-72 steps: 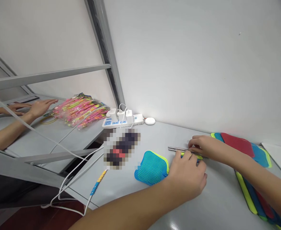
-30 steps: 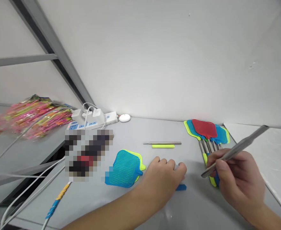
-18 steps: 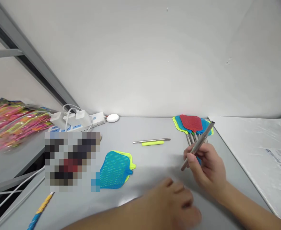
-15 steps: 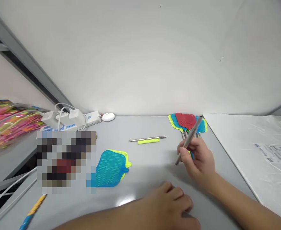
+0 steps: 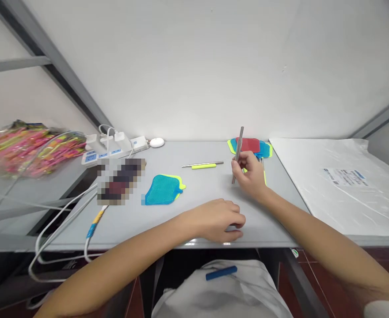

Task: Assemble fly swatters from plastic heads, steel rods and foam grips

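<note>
My right hand (image 5: pixel 249 174) pinches a slim metal rod (image 5: pixel 238 152) between thumb and fingers, tilted nearly upright over the table's right side. Behind it lies a pile of fly swatters with a red mesh head (image 5: pixel 249 145) over blue and yellow ones. My left hand (image 5: pixel 219 220) hovers by the front edge, fingers loosely curled, thumb apart, nothing visible in them. On the table to its left, a blue fly swatter head (image 5: pixel 163 190) overlaps a yellow one (image 5: pixel 182 183). Farther back, a thin metal rod (image 5: pixel 199 164) lies beside a yellow handle tube (image 5: pixel 204 166). A blue tube (image 5: pixel 221 273) rests on my lap.
At the left stand a power strip (image 5: pixel 93 158) with white plugs, a blurred-out object (image 5: pixel 121 181) and trailing white cables (image 5: pixel 53 232). Bagged colourful items (image 5: pixel 28 150) lie beyond. White wrapped sheeting (image 5: pixel 333 207) covers the right side, against a wall (image 5: pixel 194 79).
The view has tilted down and drawn back, bringing my lap and the blue tube into sight. The metal rod in my right hand stands more upright. My left hand's thumb now shows apart from its fingers.
</note>
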Tool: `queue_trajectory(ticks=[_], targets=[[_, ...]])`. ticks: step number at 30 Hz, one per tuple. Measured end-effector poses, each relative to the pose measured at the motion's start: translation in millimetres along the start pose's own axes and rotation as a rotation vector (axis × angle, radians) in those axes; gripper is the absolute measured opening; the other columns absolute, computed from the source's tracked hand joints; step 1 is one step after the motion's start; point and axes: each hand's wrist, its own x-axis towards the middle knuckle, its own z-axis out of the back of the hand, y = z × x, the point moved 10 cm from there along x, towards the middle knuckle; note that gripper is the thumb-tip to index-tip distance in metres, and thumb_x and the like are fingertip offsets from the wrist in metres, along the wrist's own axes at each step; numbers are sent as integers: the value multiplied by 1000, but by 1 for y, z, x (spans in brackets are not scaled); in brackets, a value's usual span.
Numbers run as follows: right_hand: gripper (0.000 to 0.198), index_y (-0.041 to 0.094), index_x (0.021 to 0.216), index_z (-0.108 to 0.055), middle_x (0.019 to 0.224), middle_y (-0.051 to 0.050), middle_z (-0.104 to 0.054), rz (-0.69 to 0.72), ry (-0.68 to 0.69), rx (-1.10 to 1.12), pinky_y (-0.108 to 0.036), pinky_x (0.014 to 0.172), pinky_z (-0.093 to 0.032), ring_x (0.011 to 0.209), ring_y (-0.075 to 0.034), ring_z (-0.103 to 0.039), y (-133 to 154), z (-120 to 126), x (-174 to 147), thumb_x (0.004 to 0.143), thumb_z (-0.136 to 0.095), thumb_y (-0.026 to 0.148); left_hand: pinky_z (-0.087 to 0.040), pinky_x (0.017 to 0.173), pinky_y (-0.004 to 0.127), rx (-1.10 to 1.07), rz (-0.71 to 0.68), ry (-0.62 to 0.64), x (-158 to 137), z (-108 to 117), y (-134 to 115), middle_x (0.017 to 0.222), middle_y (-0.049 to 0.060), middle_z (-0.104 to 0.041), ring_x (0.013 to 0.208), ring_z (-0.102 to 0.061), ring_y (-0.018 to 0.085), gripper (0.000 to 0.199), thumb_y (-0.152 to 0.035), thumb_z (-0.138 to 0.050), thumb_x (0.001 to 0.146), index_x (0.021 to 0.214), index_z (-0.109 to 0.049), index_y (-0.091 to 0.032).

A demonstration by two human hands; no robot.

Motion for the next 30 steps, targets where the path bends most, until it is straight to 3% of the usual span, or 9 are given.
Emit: queue_trajectory(ticks=[4, 6, 9, 13, 19, 24, 30], targets=[[11, 25, 91, -46, 66, 5, -50, -20, -103, 62, -24, 46, -41, 49, -10, -48, 22, 27, -19, 93, -50, 35, -44, 73, 27, -116, 26, -74, -31, -17, -50, 81, 4, -61, 75, -58, 15, 17, -30, -51, 93, 84, -62, -20], [14, 25, 92, -46, 66, 5, -50, -22, -160, 118, -24, 44, -41, 47, -10, -47, 40, 48, -39, 93, -50, 38, -45, 75, 27, -128, 112, -118, -55, -28, -63, 84, 5, -62, 80, -59, 16, 18, -28, -48, 95, 89, -62, -19], [18, 26, 90, -46, 61, 7, -49, -36, -232, 245, -23, 38, -39, 42, -9, -44, 67, 78, -77, 92, -53, 42, -46, 85, 30, -59, 329, -147, -90, -44, -57, 98, 6, -62, 95, -59, 19, 16, -30, -50, 94, 100, -62, -21], [21, 26, 89, -45, 56, 8, -49, -80, -270, 316, -21, 35, -36, 38, -8, -41, 94, 100, -131, 91, -56, 44, -41, 98, 39, -28, 456, -156, -114, -69, -39, 115, 10, -58, 111, -53, 25, 26, -33, -48, 94, 114, -57, -20], [27, 26, 90, -46, 58, 8, -48, -153, -234, 233, -22, 38, -36, 41, -8, -42, 121, 108, -185, 89, -55, 51, -40, 89, 42, -13, 564, -124, -119, -116, -36, 93, 7, -64, 96, -58, 27, 17, -36, -58, 88, 92, -61, -19], [28, 26, 89, -46, 59, 6, -49, -156, -245, 200, -24, 40, -37, 44, -10, -45, 135, 120, -202, 88, -55, 53, -41, 79, 34, -70, 601, -248, -122, -110, -61, 86, 4, -65, 82, -60, 21, 12, -31, -57, 87, 88, -60, -19], [21, 25, 88, -50, 58, 6, -52, -101, -272, 255, -25, 41, -39, 45, -11, -46, 146, 127, -214, 88, -60, 43, -40, 62, 25, -179, 576, -490, -139, -70, -100, 81, 1, -66, 63, -54, 13, 20, -35, -52, 91, 97, -61, -19]])
